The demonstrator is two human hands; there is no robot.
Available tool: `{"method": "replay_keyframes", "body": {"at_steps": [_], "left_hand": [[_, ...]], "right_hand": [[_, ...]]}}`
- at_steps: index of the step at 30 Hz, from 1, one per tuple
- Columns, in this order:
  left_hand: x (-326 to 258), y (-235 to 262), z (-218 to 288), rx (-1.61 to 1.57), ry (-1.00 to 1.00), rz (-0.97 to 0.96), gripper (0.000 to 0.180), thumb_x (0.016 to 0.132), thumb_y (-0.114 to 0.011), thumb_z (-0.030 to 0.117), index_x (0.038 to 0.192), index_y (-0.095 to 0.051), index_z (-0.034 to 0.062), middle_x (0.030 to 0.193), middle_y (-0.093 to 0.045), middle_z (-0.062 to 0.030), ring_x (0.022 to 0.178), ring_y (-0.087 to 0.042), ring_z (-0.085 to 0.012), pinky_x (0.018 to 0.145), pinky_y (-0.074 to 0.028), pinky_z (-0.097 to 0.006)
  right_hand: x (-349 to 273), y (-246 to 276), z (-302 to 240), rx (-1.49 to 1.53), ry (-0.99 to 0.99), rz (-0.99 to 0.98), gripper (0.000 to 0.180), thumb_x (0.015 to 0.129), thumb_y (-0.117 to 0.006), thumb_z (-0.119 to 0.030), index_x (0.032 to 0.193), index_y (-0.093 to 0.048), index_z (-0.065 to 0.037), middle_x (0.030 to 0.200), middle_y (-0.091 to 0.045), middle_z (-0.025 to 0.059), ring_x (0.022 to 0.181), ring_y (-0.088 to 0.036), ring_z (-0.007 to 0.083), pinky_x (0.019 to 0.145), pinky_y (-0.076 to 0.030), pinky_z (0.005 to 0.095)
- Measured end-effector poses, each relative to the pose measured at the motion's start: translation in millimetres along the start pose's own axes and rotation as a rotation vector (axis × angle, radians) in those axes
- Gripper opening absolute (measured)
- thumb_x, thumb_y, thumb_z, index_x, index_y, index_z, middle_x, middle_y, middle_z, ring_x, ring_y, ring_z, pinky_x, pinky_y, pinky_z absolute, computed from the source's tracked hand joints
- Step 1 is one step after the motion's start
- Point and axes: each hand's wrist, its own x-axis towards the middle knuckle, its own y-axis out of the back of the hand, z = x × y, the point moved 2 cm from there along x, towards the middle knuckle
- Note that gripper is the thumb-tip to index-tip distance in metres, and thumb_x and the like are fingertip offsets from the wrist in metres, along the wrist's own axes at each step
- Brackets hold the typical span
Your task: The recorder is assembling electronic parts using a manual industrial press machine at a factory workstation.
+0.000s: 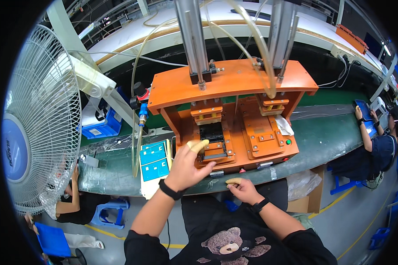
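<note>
My left hand (185,165) reaches over the left station of an orange twin-cylinder press (239,75). Yellow finger cots cover some of its fingertips, and thumb and fingers are spread apart. Beside those fingertips, a black part (213,132) lies in the left fixture (227,154) under the raised press head (207,112). Whether the fingers touch the fixture, I cannot tell. Close to the bench's front edge hovers my right hand (244,191), its forefinger in a yellow cot. Its forefinger and thumb stand slightly apart, nothing visible between them.
Blue sheets with small white pieces (154,159) lie left of the press. Further left stand a blue bin (102,128) and a large fan (44,119). White tissue (284,126) rests by the right fixture (263,137). A cardboard box (313,194) sits below the bench; a co-worker (376,145) sits at right.
</note>
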Motion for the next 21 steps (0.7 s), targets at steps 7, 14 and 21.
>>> {"method": "replay_keyframes", "body": {"at_steps": [7,14,21], "left_hand": [[35,-3,-10,0.038,-0.061,-0.158,0.066,0.075,-0.074,0.041,0.126,-0.055,0.0037,0.122,-0.057,-0.0166,0.116,-0.052,-0.0354,0.098,-0.041,-0.042],[35,-1,-30,-0.155,0.024,-0.337,0.060,0.090,-0.058,0.047,0.129,-0.053,0.0015,0.124,-0.056,-0.0185,0.116,-0.053,-0.0355,0.099,-0.041,-0.041],[-51,21,-53,-0.160,0.259,0.079,0.032,0.095,-0.045,0.012,0.122,-0.059,0.0008,0.118,-0.062,-0.0166,0.117,-0.053,-0.0323,0.103,-0.038,-0.041]], "right_hand": [[-11,1,14,0.147,-0.018,0.029,0.021,0.089,-0.065,-0.013,0.105,-0.068,0.001,0.075,-0.068,0.0063,0.059,-0.061,0.0059,0.056,-0.048,0.0216],[-9,-1,21,0.277,-0.047,0.011,0.021,0.090,-0.065,-0.011,0.107,-0.066,0.002,0.081,-0.068,0.0044,0.062,-0.062,0.0066,0.059,-0.052,0.0222],[-14,1,30,0.376,-0.059,0.019,0.021,0.090,-0.064,-0.009,0.108,-0.065,0.003,0.083,-0.069,0.0053,0.064,-0.063,0.0066,0.059,-0.053,0.0223]]}}
